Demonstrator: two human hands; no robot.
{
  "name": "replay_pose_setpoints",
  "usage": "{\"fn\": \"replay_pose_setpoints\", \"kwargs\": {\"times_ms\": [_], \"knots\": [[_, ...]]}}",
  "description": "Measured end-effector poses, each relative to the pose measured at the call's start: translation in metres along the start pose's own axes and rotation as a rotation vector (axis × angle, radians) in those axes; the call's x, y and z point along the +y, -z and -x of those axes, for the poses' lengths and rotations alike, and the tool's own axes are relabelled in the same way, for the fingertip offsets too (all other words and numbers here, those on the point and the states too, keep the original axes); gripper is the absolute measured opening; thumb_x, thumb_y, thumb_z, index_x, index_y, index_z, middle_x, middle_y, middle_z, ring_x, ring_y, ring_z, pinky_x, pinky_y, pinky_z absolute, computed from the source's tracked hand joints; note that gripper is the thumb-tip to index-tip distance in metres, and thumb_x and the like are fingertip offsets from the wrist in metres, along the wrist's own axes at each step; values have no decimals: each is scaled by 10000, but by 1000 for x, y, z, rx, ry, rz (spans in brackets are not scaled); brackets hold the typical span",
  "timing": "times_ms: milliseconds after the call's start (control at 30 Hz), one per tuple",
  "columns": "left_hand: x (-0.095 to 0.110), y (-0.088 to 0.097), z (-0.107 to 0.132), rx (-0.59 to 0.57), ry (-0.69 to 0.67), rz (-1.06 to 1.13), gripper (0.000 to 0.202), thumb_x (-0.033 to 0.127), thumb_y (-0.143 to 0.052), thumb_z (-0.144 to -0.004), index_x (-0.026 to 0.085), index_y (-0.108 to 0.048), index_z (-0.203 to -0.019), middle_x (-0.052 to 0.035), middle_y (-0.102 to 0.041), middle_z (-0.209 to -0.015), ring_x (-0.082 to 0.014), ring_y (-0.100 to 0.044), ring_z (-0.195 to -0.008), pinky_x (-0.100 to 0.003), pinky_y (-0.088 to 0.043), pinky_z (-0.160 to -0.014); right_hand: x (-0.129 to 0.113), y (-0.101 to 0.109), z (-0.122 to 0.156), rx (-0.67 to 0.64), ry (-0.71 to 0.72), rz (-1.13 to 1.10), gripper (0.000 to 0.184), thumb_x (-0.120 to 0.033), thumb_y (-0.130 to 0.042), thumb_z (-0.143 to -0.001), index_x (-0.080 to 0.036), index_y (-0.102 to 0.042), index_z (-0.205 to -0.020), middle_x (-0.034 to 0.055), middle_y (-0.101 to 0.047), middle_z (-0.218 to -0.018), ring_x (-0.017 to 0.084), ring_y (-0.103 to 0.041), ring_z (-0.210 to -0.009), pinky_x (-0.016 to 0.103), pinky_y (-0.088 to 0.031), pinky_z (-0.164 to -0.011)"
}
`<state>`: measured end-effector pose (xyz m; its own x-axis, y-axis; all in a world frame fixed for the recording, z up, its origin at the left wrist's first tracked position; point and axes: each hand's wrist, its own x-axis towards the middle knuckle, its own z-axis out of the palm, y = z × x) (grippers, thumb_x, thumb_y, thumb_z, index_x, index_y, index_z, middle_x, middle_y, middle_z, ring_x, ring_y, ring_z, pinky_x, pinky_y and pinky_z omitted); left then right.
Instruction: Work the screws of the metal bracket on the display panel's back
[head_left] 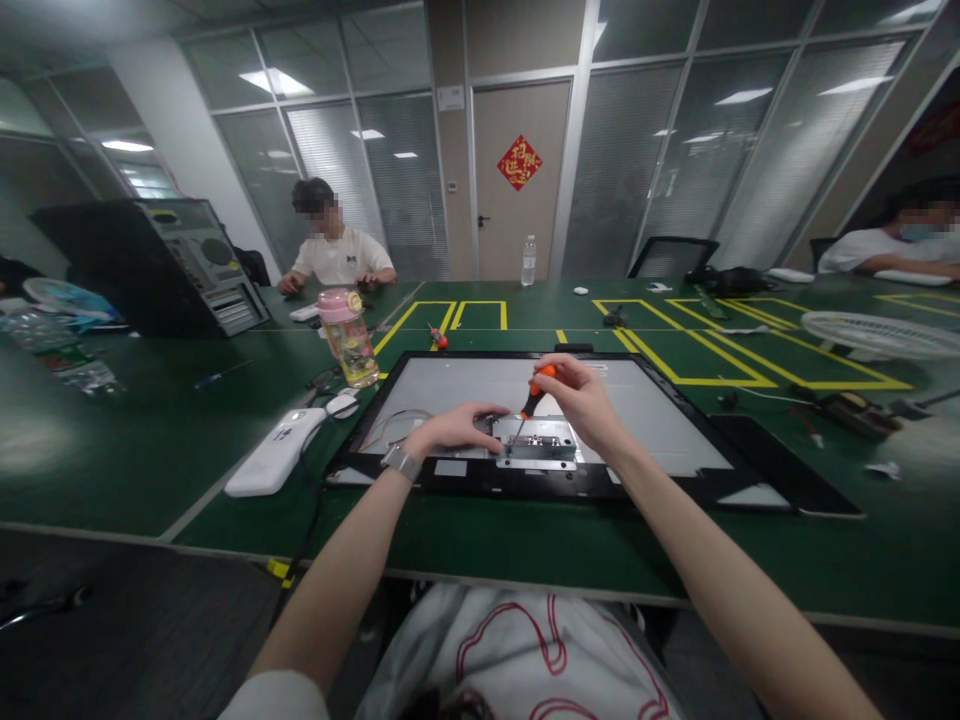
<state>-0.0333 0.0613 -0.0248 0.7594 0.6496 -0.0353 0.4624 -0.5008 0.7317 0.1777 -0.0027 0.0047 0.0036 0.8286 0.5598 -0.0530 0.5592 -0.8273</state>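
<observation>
Right hand [581, 400] has its grip closed round a small orange-handled screwdriver [534, 393], thumb and fingertips pinching the handle near the top. The tool's long axis isn't straight up. It leans, handle up and towards the right, tip down and towards the left, landing at the left end of the silvery metal bracket plate [541, 443]. So the contact spot sits below and a bit left of the grip, not under the knuckles.

That plate sits on the grey back of a big flat black-framed monitor panel [660, 410], which lies face down on the green worktop [150, 430], close to the near edge of the frame.

Left hand [454, 428] holds nothing. Its grip is loose, fingers stretched out flat on the panel, with the tips reaching the plate's left edge just beside the screwdriver tip. Both hands are about equally near the plate, left one lower and flatter.

Off to the left, well apart from the hands: a clear drink bottle with a pink lid [347, 340] and a white oblong box [276, 450].
</observation>
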Motion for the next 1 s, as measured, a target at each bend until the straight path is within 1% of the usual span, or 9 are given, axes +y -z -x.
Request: {"fn": "replay_pose_setpoints", "kwargs": {"times_ms": [100,267,400,500,633,700,767,867,1000], "knots": [[0,0,0,2,1,-4,757,477,-755,-632,229,-512,-1305,-76,-512,-1365,-271,-465,-1253,-369,-313,-1076,4,3,0,33,-52,-72,178,-396,-678,-746,-236,-642,-814,-26,-618,-687,138,-618,-671,324,-523,-724],[3,-1,0,8,-16,10,736,439,-764,-632,204,-528,-1288,-76,-541,-1337,-261,-486,-1232,-348,-329,-1066,-4,2,2,-77,-105,-160,296,-455,-618,-796,-246,-646,-1004,35,-686,-879,183,-651,-873,410,-491,-887],[3,-1,0,9,-2,16,737,443,-768,-625,210,-531,-1284,-74,-540,-1338,-262,-489,-1228,-354,-332,-1064,-6,0,3,-129,-61,-92,257,-471,-559,-833,-255,-636,-950,39,-679,-923,191,-640,-920,444,-479,-914],[2,-1,0,11,-14,14,732,445,-764,-630,210,-532,-1283,-71,-538,-1340,-263,-486,-1232,-353,-328,-1066,-7,0,5,-123,-54,-56,235,-462,-613,-795,-264,-643,-917,22,-672,-875,191,-642,-881,441,-490,-898],[1,-1,0,-3,-16,3,731,449,-758,-637,208,-525,-1287,-72,-535,-1342,-263,-489,-1229,-355,-336,-1059,-13,0,6,-176,-85,-124,265,-403,-584,-832,-267,-626,-1055,39,-681,-921,193,-640,-931,438,-481,-913],[2,-1,0,-4,-9,5,742,452,-760,-633,203,-520,-1290,-75,-532,-1344,-265,-489,-1228,-358,-340,-1056,-16,-2,7,-211,-90,-158,258,-392,-553,-855,-269,-618,-1072,47,-679,-967,191,-637,-948,441,-476,-922],[2,-1,0,-2,-12,6,742,450,-759,-635,201,-518,-1291,-73,-533,-1344,-266,-484,-1233,-355,-337,-1058,-16,-2,8,-209,-88,-175,209,-394,-568,-847,-266,-643,-994,42,-677,-970,189,-637,-929,435,-480,-915],[1,-1,0,-2,-21,3,736,445,-757,-641,205,-516,-1294,-65,-532,-1346,-262,-477,-1240,-345,-327,-1065,-13,-2,8,-168,-89,-173,161,-399,-645,-793,-259,-669,-867,18,-674,-886,178,-642,-849,414,-492,-886],[1,-1,-1,-2,-9,-9,752,469,-755,-639,199,-513,-1298,-69,-518,-1361,-261,-466,-1251,-345,-319,-1073,-12,1,7,-150,-107,-144,206,-398,-616,-820,-268,-661,-973,15,-682,-862,184,-642,-876,418,-471,-905]]}}
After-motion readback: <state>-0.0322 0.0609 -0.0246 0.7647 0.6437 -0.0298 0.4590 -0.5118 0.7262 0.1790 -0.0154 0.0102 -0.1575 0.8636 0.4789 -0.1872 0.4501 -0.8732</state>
